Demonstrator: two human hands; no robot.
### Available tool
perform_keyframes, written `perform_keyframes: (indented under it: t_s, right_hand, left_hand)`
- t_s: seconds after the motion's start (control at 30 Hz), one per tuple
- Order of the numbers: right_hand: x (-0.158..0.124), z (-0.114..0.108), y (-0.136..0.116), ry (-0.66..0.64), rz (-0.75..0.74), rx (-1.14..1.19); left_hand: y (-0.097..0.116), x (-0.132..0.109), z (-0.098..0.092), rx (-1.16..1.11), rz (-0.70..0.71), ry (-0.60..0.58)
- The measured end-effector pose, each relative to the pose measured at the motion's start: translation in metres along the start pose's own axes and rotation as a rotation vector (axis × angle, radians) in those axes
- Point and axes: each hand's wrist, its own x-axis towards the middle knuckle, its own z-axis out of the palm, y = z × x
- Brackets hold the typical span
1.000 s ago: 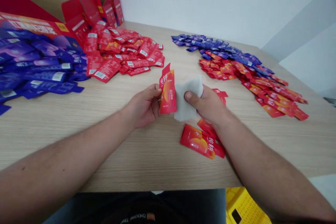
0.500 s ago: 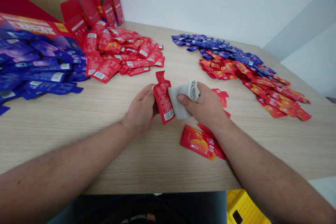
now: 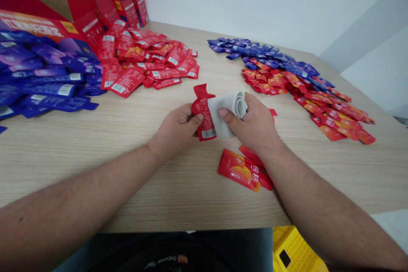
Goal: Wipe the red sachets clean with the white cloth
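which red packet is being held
The red packet in the left hand, beside the cloth; the other red packets lie loose or piled on the table.

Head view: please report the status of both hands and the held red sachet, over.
Left hand pinching red sachet, barcode facing camera. Right hand gripping folded white cloth, overlapping sachet's right edge. Loose red sachets by right wrist, partly hidden.

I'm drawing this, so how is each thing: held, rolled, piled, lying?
Pouch: held, barcode showing
Left hand: gripping pouch
Cloth: rolled at one end
Right hand: gripping cloth
Loose pouches: lying down
Red heaps: jumbled
Blue heaps: jumbled
Basket: partly hidden
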Motion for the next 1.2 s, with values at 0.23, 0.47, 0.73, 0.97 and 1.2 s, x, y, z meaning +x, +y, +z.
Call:
perform_keyframes:
  t_s: [0.23, 0.47, 0.73, 0.97, 1.2]
  right_hand:
    - [0.002, -0.005, 0.002, 0.054, -0.003, -0.01]
    - [-0.001, -0.003, -0.002, -0.076, -0.067, -0.002]
    - [-0.01, 0.005, -0.016, -0.266, -0.209, -0.022]
    - [-0.01, -0.001, -0.018, -0.299, -0.225, -0.087]
    - [-0.011, -0.003, -0.021, -0.477, -0.303, -0.123]
  left_hand:
    - [0.006, -0.007, 0.004, 0.21, -0.062, -0.122]
    - [0.006, -0.005, 0.0, 0.33, 0.019, -0.036]
    - [0.002, -0.001, 0.008, -0.232, -0.163, 0.018]
    - [0.009, -0.001, 0.008, -0.295, -0.148, 0.078]
    - [0.01, -0.001, 0.008, -0.291, -0.165, 0.062]
